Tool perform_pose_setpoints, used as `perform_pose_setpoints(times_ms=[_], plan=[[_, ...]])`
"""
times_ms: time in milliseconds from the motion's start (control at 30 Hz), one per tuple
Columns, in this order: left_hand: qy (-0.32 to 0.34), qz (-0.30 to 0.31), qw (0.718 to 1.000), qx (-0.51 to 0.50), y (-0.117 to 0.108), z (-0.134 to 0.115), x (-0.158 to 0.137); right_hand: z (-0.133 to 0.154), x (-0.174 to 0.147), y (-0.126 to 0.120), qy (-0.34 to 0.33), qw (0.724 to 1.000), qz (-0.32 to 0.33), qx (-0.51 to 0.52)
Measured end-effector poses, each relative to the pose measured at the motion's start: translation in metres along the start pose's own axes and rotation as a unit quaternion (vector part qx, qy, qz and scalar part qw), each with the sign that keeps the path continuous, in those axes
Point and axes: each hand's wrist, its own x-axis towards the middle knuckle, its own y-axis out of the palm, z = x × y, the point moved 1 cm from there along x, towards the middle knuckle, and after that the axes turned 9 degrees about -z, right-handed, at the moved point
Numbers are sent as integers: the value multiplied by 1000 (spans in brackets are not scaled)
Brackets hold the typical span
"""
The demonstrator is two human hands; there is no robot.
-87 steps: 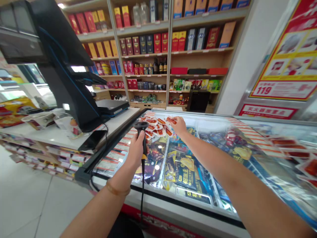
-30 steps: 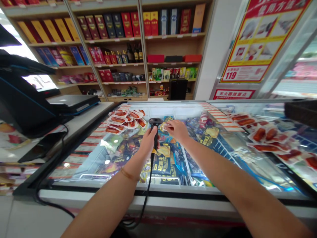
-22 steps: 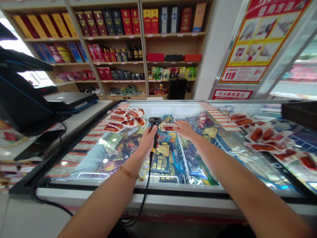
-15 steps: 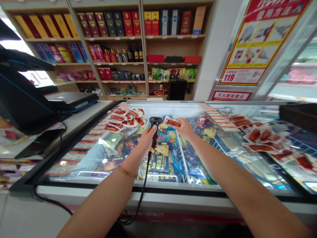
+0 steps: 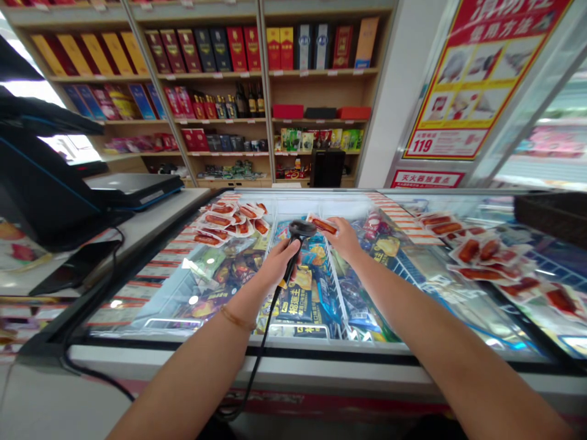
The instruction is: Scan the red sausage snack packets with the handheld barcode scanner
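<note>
My left hand (image 5: 280,261) is wrapped round the handle of a black barcode scanner (image 5: 301,230), whose cable hangs toward me. Right beside the scanner head, my right hand (image 5: 343,237) pinches a packaged sausage (image 5: 323,225) in clear-and-white wrapping. Both hands are above the glass top of a chest freezer (image 5: 284,353). To the left on the glass lies a pile of packaged sausages (image 5: 232,219). More sausage packs (image 5: 490,250) are spread on the right side.
Frozen goods in bags (image 5: 296,302) show through the glass. A black weighing scale (image 5: 137,186) stands on the counter at left. Shelves with boxed bottles (image 5: 211,49) line the back wall, and a dark basket (image 5: 550,217) sits at far right.
My left hand has moved the barcode scanner a little to the right and turned its head toward the sausage pack. The right hand stays nearly in place, the pack tilted slightly more.
</note>
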Motion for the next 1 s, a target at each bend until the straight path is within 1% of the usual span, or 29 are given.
perform_pose_setpoints(times_ms=[167,300,367,433,533,600,667,833,933,1000], plan=[[5,6,1000,3,-1,0,0,0,0,0,-2,1000,0,-6],[-6,2,1000,2,0,3,2,-3,0,2,-2,1000,-4,-5],[-12,-25,1000,-5,1,4,2,-6,-1,4,8,1000,-15,-9],[-20,-70,997,-18,0,2,0,-7,-1,6,12,999,-29,-12],[-31,-131,990,-35,-9,-9,-5,3,6,14,-20,1000,-22,-1],[-17,-155,987,-36,-24,-22,-10,20,16,27,-32,999,-9,5],[13,-187,982,-34,-47,-36,-14,45,30,46,-33,999,-1,11],[72,-311,947,-37,-123,-65,-27,121,63,115,-40,998,30,43],[88,-367,925,-33,-165,-75,-37,155,70,156,-33,995,85,42],[92,-386,917,-36,-184,-79,-44,168,68,176,-40,989,133,42]])
